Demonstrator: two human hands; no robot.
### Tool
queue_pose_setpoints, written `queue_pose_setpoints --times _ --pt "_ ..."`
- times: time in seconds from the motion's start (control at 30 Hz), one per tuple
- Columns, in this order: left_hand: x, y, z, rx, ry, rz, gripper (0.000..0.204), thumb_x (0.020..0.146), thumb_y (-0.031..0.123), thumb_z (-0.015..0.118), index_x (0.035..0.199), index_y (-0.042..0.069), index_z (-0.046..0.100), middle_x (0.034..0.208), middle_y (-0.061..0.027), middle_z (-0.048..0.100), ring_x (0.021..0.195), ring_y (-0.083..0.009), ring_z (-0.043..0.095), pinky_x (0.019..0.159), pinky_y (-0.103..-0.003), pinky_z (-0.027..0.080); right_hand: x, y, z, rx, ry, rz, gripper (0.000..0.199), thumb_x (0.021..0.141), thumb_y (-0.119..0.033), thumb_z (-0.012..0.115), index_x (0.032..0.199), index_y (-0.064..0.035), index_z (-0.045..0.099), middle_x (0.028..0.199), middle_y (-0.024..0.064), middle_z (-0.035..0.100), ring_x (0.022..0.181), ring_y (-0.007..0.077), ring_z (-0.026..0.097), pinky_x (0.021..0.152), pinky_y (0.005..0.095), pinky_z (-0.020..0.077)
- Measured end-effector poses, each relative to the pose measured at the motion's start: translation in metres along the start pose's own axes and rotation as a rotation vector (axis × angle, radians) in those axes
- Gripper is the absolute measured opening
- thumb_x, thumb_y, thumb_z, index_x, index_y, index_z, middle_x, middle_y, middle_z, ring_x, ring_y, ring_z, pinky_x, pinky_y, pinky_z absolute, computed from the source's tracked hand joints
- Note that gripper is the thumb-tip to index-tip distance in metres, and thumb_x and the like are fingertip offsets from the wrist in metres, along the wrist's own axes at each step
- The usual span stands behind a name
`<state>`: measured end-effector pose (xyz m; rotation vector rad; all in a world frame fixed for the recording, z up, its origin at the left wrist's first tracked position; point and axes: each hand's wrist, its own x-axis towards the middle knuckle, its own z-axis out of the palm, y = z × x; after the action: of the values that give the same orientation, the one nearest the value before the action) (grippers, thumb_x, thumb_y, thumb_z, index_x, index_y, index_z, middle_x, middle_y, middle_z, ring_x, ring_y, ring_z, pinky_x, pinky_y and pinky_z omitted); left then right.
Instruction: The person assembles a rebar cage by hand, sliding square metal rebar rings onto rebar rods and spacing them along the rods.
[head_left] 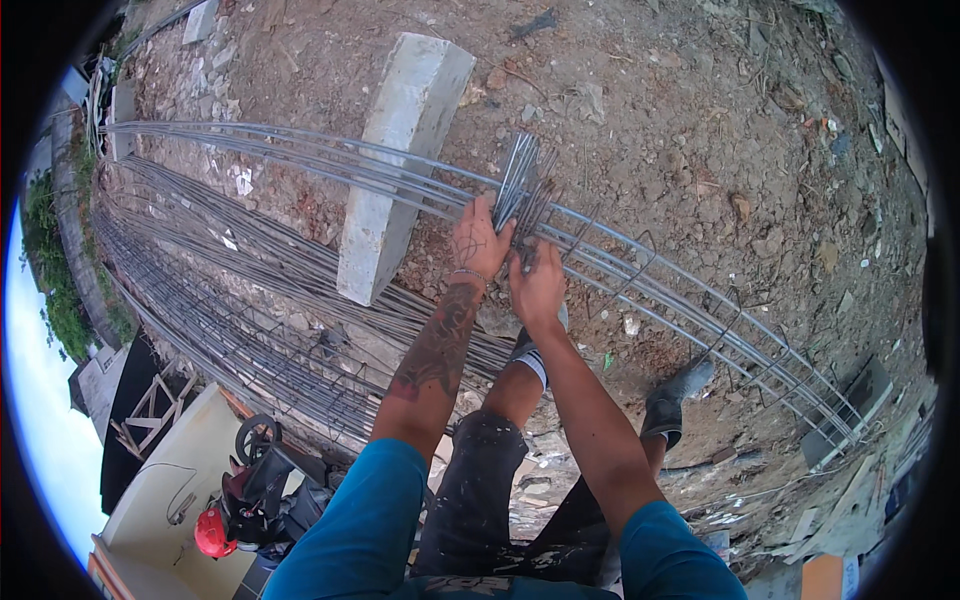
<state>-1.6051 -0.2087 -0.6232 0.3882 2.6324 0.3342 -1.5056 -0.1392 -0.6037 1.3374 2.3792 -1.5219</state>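
Observation:
Long steel reinforcing bars (290, 150) run across in front of me, raised off the ground. A tight bundle of metal stirrups (518, 180) hangs around them near the middle. My left hand (482, 240) is closed on the left side of this bundle, its fingers up against the bars. Just to its right, my right hand (538, 285) has its fingers curled on the near, lower part of the same stirrups. Partly hidden behind the hands are the gripped edges. Farther right, several single stirrups (645, 262) sit spaced apart along the bars.
A concrete block (400, 170) supports the bars left of my hands. More loose bars (270, 245) and assembled rebar cages (230, 325) lie on the near left. My shoe (680, 395) is on the dirt beside the bars. A motorbike and a red helmet (214, 532) are at lower left.

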Motion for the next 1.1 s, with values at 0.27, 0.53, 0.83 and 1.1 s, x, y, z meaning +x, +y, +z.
queue_pose_setpoints --times 0.27,0.53,0.83,1.1 --pt "-0.020 -0.057 -0.001 -0.488 -0.045 -0.021 0.028 0.085 0.025 0.058 0.103 0.004 0.059 0.101 -0.0175 0.059 0.093 -0.0378 0.055 0.083 -0.046 0.042 0.020 -0.026 0.046 -0.180 -0.120 0.096 0.038 0.081 -0.025 0.065 0.104 0.0045 0.059 0.097 0.0231 0.062 0.089 0.0403 0.060 0.077 0.0449 0.0481" --pt "-0.004 -0.068 -0.007 -0.290 -0.172 0.152 0.029 0.079 0.025 0.066 0.097 0.002 0.065 0.092 -0.0161 0.058 0.090 -0.0356 0.055 0.084 -0.047 0.041 0.045 -0.048 0.042 0.016 -0.002 0.169 0.034 0.086 -0.028 0.062 0.093 0.0058 0.061 0.061 0.0226 0.059 0.062 0.0379 0.062 0.062 0.0458 0.0457" --pt "-0.018 -0.109 -0.028 -0.259 -0.102 0.090 0.033 0.083 0.028 0.065 0.100 0.001 0.064 0.093 -0.0148 0.058 0.082 -0.0333 0.055 0.078 -0.042 0.044 0.171 -0.066 -0.001 -0.561 -0.211 0.228 0.040 0.081 -0.034 0.067 0.082 0.0066 0.066 0.083 0.0234 0.066 0.077 0.0375 0.065 0.073 0.0415 0.0496" --pt "0.010 -0.039 -0.014 -0.203 -0.048 -0.099 0.055 0.075 0.045 0.071 0.100 -0.001 0.057 0.091 -0.0188 0.060 0.091 -0.0353 0.053 0.080 -0.045 0.043 0.020 -0.028 0.019 -0.152 0.163 0.144 0.037 0.081 -0.021 0.065 0.108 0.0010 0.053 0.095 0.0175 0.054 0.084 0.0368 0.057 0.071 0.0463 0.0448"
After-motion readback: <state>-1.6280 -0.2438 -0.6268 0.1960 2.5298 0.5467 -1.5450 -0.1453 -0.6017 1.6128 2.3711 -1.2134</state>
